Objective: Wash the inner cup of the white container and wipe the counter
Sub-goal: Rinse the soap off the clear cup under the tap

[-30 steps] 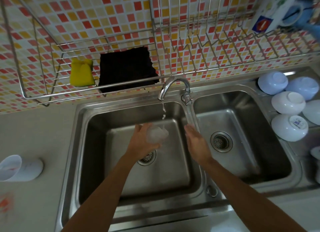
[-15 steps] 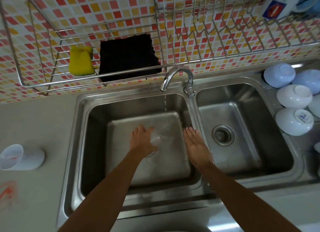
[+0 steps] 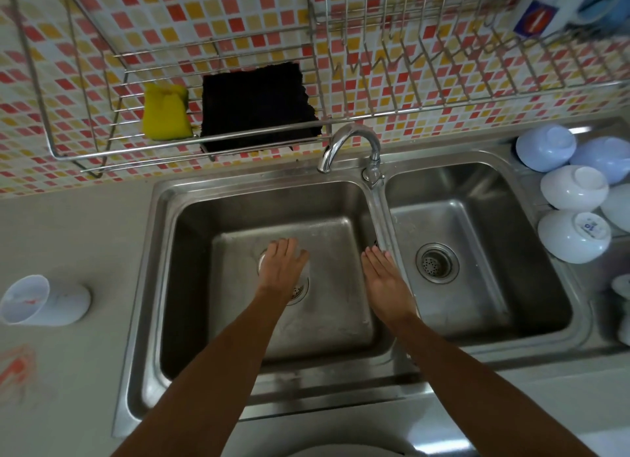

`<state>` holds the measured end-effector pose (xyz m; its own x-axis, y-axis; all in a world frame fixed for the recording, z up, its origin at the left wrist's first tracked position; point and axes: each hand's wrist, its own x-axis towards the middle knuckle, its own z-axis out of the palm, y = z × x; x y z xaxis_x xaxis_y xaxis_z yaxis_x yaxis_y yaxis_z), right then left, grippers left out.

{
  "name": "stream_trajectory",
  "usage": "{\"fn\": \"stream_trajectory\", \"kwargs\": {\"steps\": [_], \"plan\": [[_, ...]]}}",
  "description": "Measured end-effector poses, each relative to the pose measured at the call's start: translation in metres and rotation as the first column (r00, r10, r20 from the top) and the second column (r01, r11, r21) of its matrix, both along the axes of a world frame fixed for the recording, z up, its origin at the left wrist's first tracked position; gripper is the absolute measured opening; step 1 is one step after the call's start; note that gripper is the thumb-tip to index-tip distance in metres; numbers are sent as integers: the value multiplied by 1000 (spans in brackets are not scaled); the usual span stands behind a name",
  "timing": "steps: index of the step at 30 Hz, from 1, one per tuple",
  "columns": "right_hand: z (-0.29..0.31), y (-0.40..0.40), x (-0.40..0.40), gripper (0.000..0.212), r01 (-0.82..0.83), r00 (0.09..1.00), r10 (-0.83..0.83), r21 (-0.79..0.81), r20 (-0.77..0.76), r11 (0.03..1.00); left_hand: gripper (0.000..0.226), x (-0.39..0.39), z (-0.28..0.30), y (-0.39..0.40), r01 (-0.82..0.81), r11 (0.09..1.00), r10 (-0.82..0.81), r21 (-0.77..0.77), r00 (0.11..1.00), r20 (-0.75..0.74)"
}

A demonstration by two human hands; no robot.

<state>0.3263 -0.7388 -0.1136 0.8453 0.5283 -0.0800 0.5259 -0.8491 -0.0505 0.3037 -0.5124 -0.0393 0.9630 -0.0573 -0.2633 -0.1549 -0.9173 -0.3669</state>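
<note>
Below, two hands point(image 3: 284, 265) point(image 3: 387, 279); five bowls point(image 3: 574, 236).

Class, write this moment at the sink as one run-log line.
left hand: on cup in left basin | right hand: open, empty | tap: no water seen | counter: unwiped

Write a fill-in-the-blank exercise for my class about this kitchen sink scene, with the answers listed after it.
1. The left hand rests on a clear cup over the drain of the ____ basin of the sink.
2. The sponge on the wire rack is ____ in colour.
3. The white container lies on its ____ on the counter.
4. The bowls right of the sink sit ____ down.

Answers: left; yellow; side; upside
</note>
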Motion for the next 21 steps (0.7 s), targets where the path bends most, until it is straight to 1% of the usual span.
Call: {"fn": "stream_trajectory", "kwargs": {"steps": [2, 6, 7, 8, 9, 10, 12, 13, 14, 16, 18, 19, 21], "plan": [[3, 1, -1, 66, -3, 1000, 2, -29, -23, 1000, 53, -7, 1, 5, -37, 999, 38, -36, 999, 38], [8, 0, -2, 63, 3, 998, -7, -65, -62, 998, 67, -28, 3, 22, -126, 982, 136, -138, 988, 69], [10, 1, -2, 61, 24, 997, -28, -52, -66, 998, 71, -34, 4, 28, -150, 969, 166, -194, 983, 72], [13, 2, -2, 57, 49, 996, -51, -24, -67, 999, 74, -41, 6, 33, -175, 943, 201, -284, 977, 68], [17, 3, -2, 51, 66, 995, -65, 8, -72, 998, 75, -49, 8, 39, -204, 891, 245, -406, 968, 52], [19, 5, -3, 48, 71, 994, -68, 41, -82, 997, 76, -56, 11, 44, -235, 807, 293, -542, 956, 22], [22, 8, -6, 49, 87, 992, -79, 82, -101, 993, 78, -72, 15, 51, -254, 596, 372, -761, 928, -18], [24, 10, -9, 50, 103, 989, -92, 96, -112, 990, 80, -81, 18, 54, -239, 513, 400, -824, 917, -17], [25, 11, -12, 50, 120, 987, -106, 115, -117, 986, 81, -89, 21, 57, -224, 459, 426, -859, 905, -9], [26, 16, -22, 46, 140, 984, -120, 155, -129, 978, 81, -107, 24, 64, -217, 389, 495, -895, 869, 4], [26, 26, -33, 42, 124, 985, -96, 202, -143, 971, 80, -125, 25, 74, -223, 318, 571, -922, 821, -1], [25, 33, -38, 40, 108, 986, -76, 228, -146, 968, 79, -134, 27, 80, -224, 287, 602, -931, 798, -6], [27, 51, -49, 36, 82, 988, -40, 281, -150, 956, 78, -152, 30, 93, -213, 253, 648, -944, 762, 2]]}}
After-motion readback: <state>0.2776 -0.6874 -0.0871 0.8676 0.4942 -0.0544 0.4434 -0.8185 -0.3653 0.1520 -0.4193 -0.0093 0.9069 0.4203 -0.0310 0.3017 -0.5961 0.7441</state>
